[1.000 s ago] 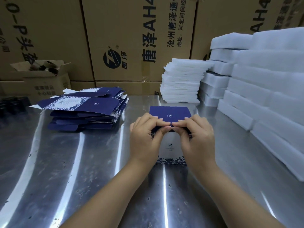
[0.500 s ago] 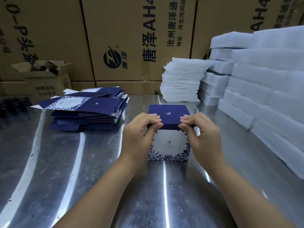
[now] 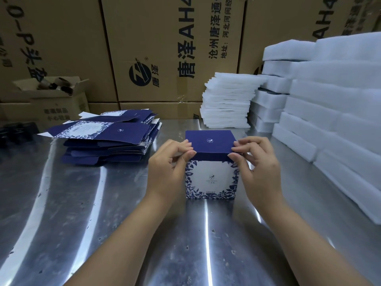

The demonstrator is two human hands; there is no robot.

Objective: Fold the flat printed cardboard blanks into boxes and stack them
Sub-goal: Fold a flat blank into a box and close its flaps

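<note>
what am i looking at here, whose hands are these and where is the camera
No machine here: a person works bare-handed, and the one camera sits on their head, looking down. The left hand and right hand each pinch a front corner of the dark blue lid of a folded box, which stands on a steel table. To the left lies a stack of flat printed blanks; to the right stand white foam sheets and foam blocks. Brown cartons fill the back.
</note>
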